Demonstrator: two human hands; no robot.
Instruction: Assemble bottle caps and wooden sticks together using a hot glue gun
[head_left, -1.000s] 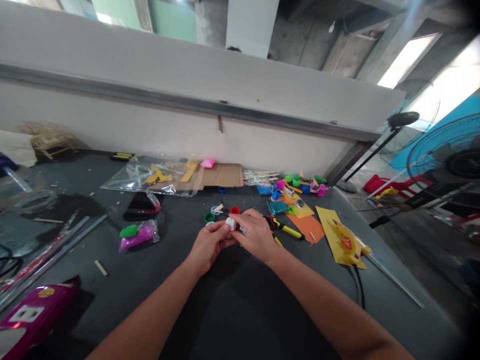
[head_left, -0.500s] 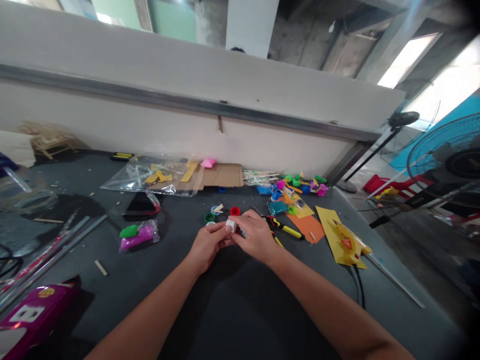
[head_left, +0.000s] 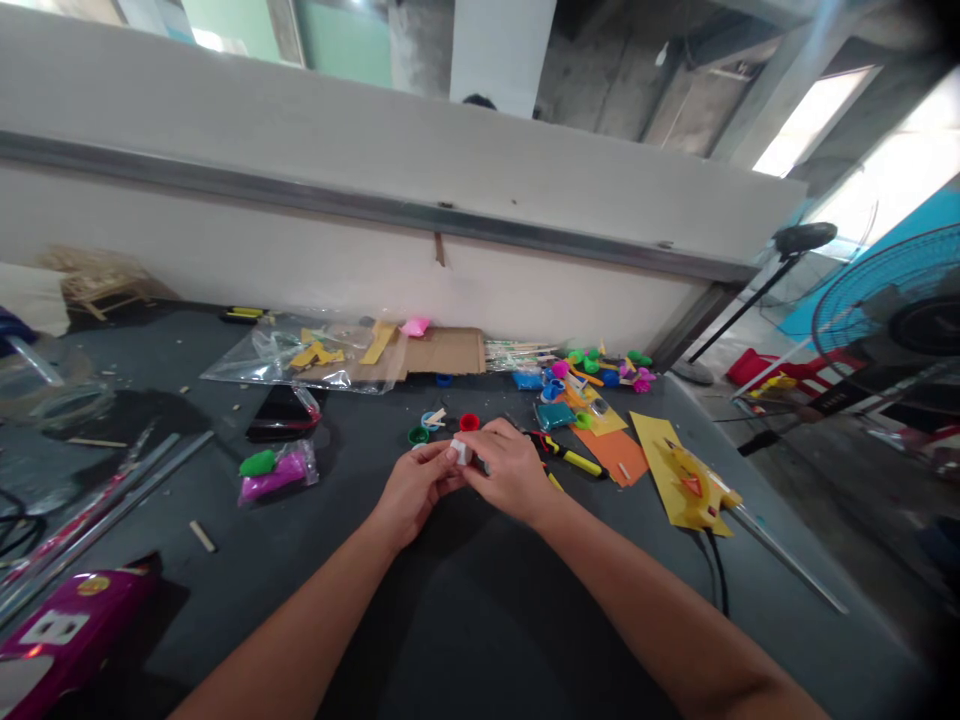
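Note:
Between my two hands is a small white block-like piece (head_left: 462,452), its kind too small to make out. My left hand (head_left: 415,494) pinches it from the left with thumb and fingers. From the right, the fingers of my right hand (head_left: 510,472) close on the same piece, and they hide part of it. Just beyond the hands stand a red cap (head_left: 469,422), a green cap (head_left: 418,435) and a blue cap (head_left: 430,420) with pale sticks across it. Yellow-and-black pliers (head_left: 574,458) lie beside my right hand.
A yellow glue gun (head_left: 697,485) rests on yellow paper at right. Left are a bag of purple clay (head_left: 276,475), a phone (head_left: 283,412) and a magenta power strip (head_left: 71,625). Cardboard (head_left: 446,350) and a plastic bag (head_left: 247,362) lie along the white partition.
Both hands stay at the same place around the white piece. The piece looks slightly tilted or shifted between the fingers; nothing else has visibly moved.

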